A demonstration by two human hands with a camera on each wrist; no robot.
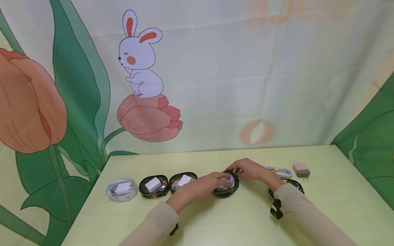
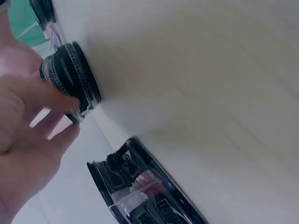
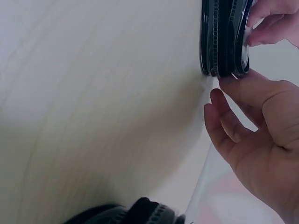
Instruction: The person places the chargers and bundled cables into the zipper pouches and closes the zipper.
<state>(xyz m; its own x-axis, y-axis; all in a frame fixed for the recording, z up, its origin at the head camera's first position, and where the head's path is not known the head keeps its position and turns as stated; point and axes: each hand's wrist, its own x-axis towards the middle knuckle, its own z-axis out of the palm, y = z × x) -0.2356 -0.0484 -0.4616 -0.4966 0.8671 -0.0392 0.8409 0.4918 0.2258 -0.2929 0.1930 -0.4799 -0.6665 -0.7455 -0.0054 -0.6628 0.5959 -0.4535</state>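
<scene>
Near the middle of the table sits a black zip case (image 1: 226, 195) with a clear top, and something pale shows inside. My left hand (image 1: 204, 185) reaches over its near-left side and grips it, thumb on one face and fingers on the other. At its far-right rim my right hand (image 1: 250, 169) pinches the edge by the zipper; in the right wrist view its other fingers (image 3: 219, 123) curl loosely off the case. Whether it holds the zipper pull is hidden. The zipper teeth (image 2: 77, 60) run round the side wall in the left wrist view.
Left of my hands lie two black zip cases with white chargers (image 1: 153, 185) (image 1: 184, 180) and a clear pouch (image 1: 132, 194) of cable. On the right are a lavender cable (image 1: 284, 173) with yellow ties, a pink charger (image 1: 301, 169) and another black case (image 1: 297, 185), partly behind my right wrist.
</scene>
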